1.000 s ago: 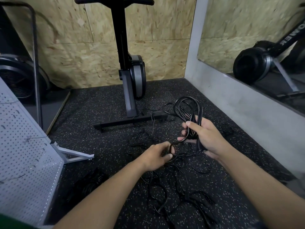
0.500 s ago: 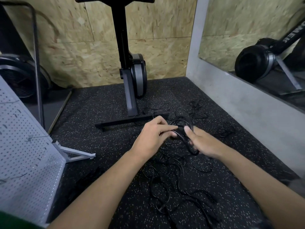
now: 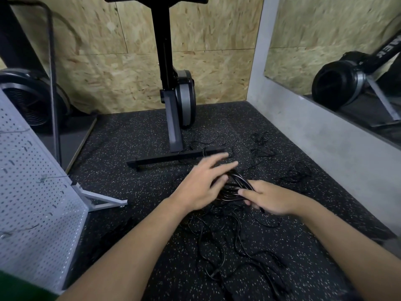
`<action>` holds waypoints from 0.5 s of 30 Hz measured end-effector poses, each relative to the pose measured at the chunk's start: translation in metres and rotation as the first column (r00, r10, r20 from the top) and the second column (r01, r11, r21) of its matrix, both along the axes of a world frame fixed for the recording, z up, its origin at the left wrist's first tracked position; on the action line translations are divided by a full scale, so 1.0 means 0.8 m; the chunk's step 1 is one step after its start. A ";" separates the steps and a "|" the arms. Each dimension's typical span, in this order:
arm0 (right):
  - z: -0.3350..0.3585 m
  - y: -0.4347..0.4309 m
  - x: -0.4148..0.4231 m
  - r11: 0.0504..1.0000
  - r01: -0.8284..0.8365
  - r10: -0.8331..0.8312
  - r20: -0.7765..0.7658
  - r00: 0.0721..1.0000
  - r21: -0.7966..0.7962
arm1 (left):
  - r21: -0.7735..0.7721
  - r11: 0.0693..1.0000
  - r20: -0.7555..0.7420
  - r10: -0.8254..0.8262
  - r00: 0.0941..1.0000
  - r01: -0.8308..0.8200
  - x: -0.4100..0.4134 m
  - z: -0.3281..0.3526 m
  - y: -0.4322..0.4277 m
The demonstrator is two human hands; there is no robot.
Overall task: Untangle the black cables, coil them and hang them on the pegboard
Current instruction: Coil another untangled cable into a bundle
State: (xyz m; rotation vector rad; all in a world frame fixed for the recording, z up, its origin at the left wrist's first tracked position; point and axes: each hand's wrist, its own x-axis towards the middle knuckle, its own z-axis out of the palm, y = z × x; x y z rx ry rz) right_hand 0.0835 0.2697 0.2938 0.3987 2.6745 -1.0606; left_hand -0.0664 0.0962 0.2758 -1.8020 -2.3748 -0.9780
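Right hand (image 3: pixel 273 200) has thumb and fingers curled round a coiled bundle (image 3: pixel 235 189) of black cable, low over the speckled floor (image 3: pixel 130 148), dead centre. Left hand (image 3: pixel 201 187) sits at the bundle's 9 o'clock, fingers straight and spread over the loops, a bit blurry. Loose cables (image 3: pixel 219 253) sprawl at 6 o'clock. The pegboard (image 3: pixel 32 192) is off at 9 and the exercise machine (image 3: pixel 173 105) at 12.

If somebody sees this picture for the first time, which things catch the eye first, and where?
The two hands in the middle: the right hand grips a bundle of black cables, and the left hand reaches over it with straight fingers. Nearer the person, loose cables lie tangled on the speckled floor. A white pegboard stands at the left, and a black exercise machine stands upright by the back wall.
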 end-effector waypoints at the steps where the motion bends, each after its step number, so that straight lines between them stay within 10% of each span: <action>1: 0.000 0.005 0.001 0.999 0.011 -0.011 0.000 1.000 -0.042 | -0.131 0.991 0.030 -0.035 0.999 0.039 0.003 0.001 -0.002; 4: 0.005 0.007 0.003 0.986 -0.007 0.006 -0.006 1.000 -0.164 | -0.333 0.939 0.067 -0.066 0.996 0.085 0.014 -0.004 -0.004; 15: 0.023 0.005 0.011 0.960 -0.100 0.109 0.021 0.994 -0.261 | -0.221 0.975 -0.019 -0.038 0.999 0.033 0.012 -0.011 0.012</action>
